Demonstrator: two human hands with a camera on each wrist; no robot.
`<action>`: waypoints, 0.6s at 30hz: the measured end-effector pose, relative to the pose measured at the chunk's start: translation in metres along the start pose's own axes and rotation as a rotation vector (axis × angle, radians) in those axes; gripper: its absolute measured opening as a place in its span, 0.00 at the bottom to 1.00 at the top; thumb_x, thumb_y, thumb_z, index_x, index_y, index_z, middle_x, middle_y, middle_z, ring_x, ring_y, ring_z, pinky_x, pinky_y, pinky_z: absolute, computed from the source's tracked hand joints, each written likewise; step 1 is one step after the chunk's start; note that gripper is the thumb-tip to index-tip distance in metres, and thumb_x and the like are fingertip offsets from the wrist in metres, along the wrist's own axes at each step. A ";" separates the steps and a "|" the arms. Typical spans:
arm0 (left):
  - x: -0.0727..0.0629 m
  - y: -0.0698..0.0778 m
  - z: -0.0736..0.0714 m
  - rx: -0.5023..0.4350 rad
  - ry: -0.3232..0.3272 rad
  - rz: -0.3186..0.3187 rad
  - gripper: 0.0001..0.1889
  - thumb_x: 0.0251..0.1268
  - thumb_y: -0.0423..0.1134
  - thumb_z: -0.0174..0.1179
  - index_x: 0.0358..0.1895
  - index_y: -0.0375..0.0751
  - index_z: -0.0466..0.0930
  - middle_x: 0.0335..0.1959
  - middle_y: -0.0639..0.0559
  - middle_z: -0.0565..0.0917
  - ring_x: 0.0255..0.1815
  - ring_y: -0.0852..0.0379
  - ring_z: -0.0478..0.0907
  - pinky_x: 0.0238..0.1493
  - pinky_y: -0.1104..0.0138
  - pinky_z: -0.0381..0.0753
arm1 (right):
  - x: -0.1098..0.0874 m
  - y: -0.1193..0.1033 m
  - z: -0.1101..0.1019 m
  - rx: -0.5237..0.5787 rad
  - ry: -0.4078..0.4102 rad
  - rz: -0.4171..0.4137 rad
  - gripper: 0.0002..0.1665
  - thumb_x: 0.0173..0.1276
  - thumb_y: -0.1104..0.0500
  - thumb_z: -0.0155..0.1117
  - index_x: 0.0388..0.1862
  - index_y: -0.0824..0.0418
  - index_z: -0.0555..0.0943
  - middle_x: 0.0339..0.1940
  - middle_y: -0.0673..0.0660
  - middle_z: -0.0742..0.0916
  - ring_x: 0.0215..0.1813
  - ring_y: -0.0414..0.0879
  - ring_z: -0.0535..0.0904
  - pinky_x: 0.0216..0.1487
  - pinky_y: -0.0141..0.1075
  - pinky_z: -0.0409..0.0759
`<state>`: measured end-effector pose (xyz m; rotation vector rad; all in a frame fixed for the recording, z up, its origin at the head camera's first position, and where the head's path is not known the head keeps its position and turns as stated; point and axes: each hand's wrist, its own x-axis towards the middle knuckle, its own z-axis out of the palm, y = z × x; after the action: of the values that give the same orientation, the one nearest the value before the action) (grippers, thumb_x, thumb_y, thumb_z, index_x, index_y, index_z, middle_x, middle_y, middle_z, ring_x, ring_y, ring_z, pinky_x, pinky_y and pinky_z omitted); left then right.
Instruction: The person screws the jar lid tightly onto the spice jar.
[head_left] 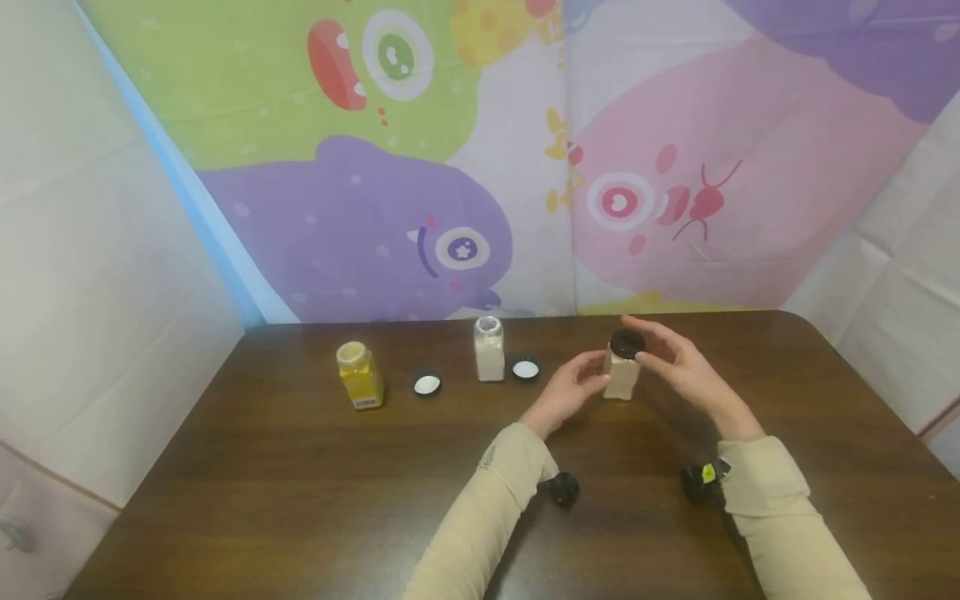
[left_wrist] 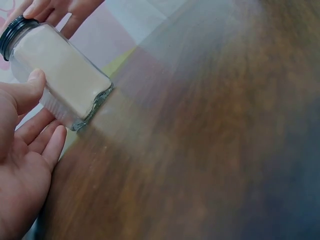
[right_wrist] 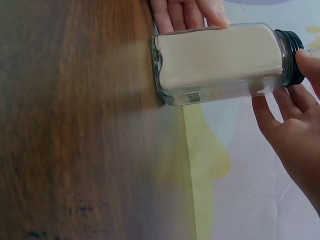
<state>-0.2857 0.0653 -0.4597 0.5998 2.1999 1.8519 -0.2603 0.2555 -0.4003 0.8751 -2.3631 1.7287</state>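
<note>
A square glass jar (head_left: 621,380) of cream-coloured powder stands upright on the table, its black lid (head_left: 627,343) on top. My left hand (head_left: 564,392) holds the jar's body from the left; in the left wrist view the thumb lies on one face and the fingers reach along another side. From the right, my right hand (head_left: 688,371) grips the lid, thumb on its near rim and fingers round the far side, as the right wrist view also shows. Whether the lid is turning cannot be told.
Left of my hands stand an uncapped jar of white powder (head_left: 491,354) and an uncapped jar of yellow powder (head_left: 362,379). Two black-rimmed lids with white insides, one lid (head_left: 526,369) and another lid (head_left: 427,384), lie beside them. A printed cloth (head_left: 525,250) hangs behind the brown table (head_left: 337,500).
</note>
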 end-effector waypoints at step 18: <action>0.002 0.004 -0.001 0.015 -0.007 -0.013 0.21 0.60 0.38 0.59 0.58 0.45 0.70 0.56 0.51 0.76 0.55 0.56 0.73 0.54 0.68 0.72 | -0.002 -0.005 0.007 0.080 0.079 -0.064 0.12 0.64 0.75 0.51 0.40 0.78 0.59 0.57 0.60 0.77 0.57 0.34 0.72 0.55 0.23 0.70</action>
<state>-0.2866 0.0659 -0.4554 0.5914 2.2097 1.8263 -0.2544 0.2486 -0.3991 0.8667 -2.2065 1.8091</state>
